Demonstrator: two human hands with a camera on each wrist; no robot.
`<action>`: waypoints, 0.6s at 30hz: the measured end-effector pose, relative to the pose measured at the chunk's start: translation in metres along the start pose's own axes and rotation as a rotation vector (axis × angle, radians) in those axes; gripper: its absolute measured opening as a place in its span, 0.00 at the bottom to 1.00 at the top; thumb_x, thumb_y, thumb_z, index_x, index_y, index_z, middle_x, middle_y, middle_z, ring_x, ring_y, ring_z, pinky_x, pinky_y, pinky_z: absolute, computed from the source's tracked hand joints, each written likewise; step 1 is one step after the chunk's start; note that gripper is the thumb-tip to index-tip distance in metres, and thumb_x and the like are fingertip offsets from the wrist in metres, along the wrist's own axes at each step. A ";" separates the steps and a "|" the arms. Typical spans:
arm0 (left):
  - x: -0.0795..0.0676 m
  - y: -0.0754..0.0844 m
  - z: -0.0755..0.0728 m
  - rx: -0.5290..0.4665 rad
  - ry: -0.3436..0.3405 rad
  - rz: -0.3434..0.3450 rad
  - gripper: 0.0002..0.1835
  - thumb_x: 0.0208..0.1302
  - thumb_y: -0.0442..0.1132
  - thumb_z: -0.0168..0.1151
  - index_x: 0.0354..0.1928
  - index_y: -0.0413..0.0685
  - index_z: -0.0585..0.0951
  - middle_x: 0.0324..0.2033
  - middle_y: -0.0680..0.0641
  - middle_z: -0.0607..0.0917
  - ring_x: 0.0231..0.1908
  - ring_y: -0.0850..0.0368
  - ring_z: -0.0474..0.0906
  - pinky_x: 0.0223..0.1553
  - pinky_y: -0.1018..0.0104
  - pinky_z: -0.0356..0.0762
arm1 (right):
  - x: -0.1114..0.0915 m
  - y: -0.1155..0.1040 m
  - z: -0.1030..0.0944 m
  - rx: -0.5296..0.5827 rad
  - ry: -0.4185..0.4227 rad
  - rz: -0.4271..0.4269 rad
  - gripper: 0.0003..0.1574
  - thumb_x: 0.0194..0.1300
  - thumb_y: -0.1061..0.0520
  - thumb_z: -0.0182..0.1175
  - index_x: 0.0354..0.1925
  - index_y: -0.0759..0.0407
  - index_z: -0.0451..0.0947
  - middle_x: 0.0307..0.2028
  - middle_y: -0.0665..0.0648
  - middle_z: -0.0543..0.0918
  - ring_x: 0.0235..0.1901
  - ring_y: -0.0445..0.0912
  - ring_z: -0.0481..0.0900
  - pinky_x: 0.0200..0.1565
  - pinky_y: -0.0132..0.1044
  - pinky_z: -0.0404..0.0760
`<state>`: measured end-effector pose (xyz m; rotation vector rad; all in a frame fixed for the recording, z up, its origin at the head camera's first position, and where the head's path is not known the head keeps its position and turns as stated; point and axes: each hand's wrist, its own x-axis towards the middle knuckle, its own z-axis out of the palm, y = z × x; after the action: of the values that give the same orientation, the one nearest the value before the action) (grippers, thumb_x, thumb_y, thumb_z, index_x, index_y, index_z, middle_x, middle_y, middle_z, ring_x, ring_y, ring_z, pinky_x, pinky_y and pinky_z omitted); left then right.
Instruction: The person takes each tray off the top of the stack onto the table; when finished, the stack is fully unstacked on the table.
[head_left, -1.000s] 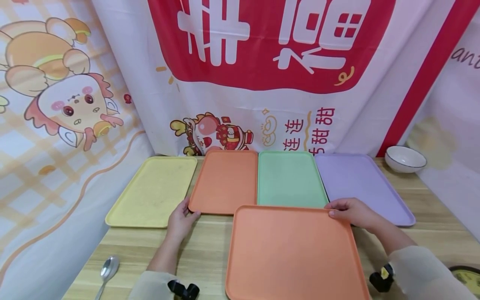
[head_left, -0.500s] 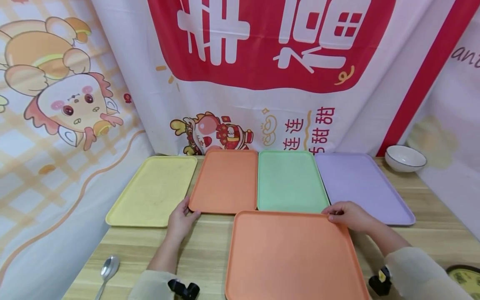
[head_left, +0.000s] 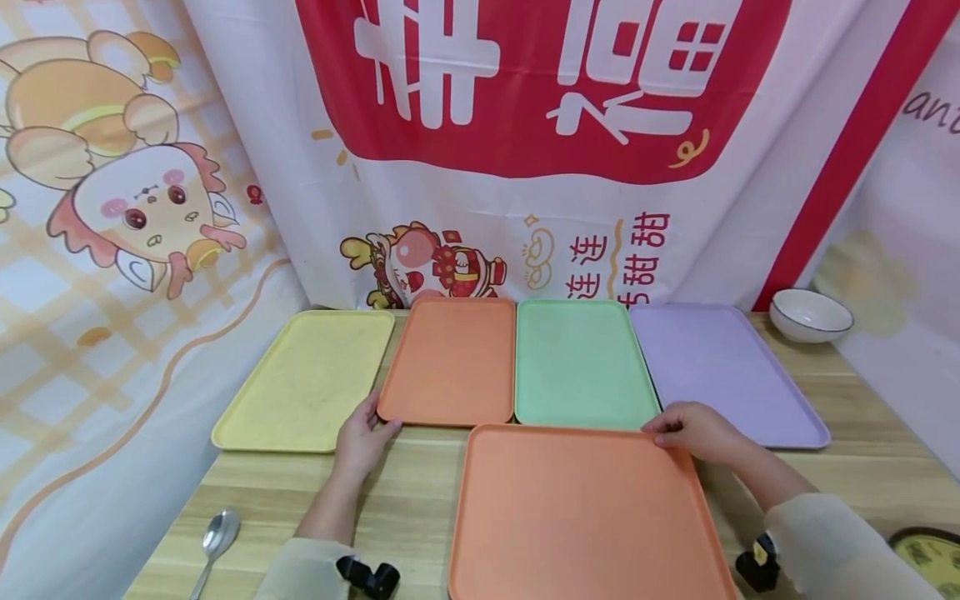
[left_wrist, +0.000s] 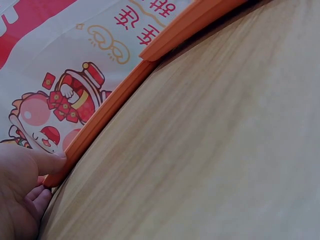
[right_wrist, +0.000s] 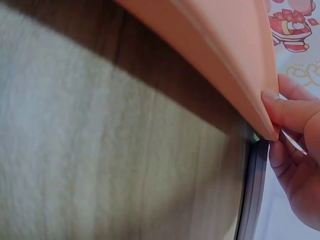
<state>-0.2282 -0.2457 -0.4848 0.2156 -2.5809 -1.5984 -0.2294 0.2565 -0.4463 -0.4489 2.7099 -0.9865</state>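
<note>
My left hand [head_left: 362,440] is at the near left corner of an orange tray [head_left: 452,360] in the back row. In the left wrist view its thumb [left_wrist: 49,162] lies on the rim and the fingertips curl below the corner. With thumb and fingers, my right hand [head_left: 699,431] pinches the far right corner of a nearer orange tray [head_left: 585,517]. That corner [right_wrist: 267,120] stands raised over the wood in the right wrist view, casting a shadow. The near tray's far edge meets the front edges of the back orange tray and the green tray [head_left: 583,358].
A yellow tray [head_left: 307,379] lies at the left of the back row, a purple tray [head_left: 723,371] at the right. Behind it is a white bowl [head_left: 812,317]. A metal spoon [head_left: 217,537] lies front left, a dark-rimmed round item [head_left: 930,558] front right. Printed cloth [head_left: 540,225] hangs behind.
The near orange tray's far edge has come down and toward me, showing more of the green tray. My right hand has moved slightly left and nearer with it. The left hand has stayed put.
</note>
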 end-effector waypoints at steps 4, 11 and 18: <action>0.000 0.000 0.000 0.004 -0.001 -0.005 0.38 0.64 0.31 0.64 0.73 0.33 0.58 0.71 0.31 0.63 0.69 0.37 0.63 0.70 0.51 0.67 | 0.001 -0.003 0.002 -0.077 0.013 -0.008 0.10 0.59 0.62 0.67 0.41 0.60 0.88 0.37 0.56 0.86 0.39 0.48 0.81 0.38 0.36 0.84; 0.000 0.000 0.000 0.002 -0.011 -0.018 0.38 0.65 0.31 0.63 0.73 0.33 0.57 0.71 0.31 0.62 0.70 0.37 0.61 0.71 0.50 0.65 | 0.001 -0.005 0.005 -0.092 0.021 -0.005 0.10 0.59 0.63 0.68 0.40 0.59 0.89 0.38 0.57 0.87 0.39 0.51 0.82 0.38 0.40 0.86; -0.001 0.000 -0.001 0.001 -0.018 -0.016 0.38 0.65 0.31 0.63 0.73 0.33 0.57 0.71 0.31 0.62 0.71 0.37 0.61 0.71 0.49 0.65 | 0.000 -0.002 0.010 -0.070 0.055 -0.011 0.09 0.58 0.63 0.68 0.40 0.59 0.88 0.37 0.56 0.86 0.39 0.50 0.82 0.37 0.35 0.84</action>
<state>-0.2266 -0.2463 -0.4845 0.2235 -2.5999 -1.6121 -0.2256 0.2495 -0.4521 -0.4565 2.8016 -0.9219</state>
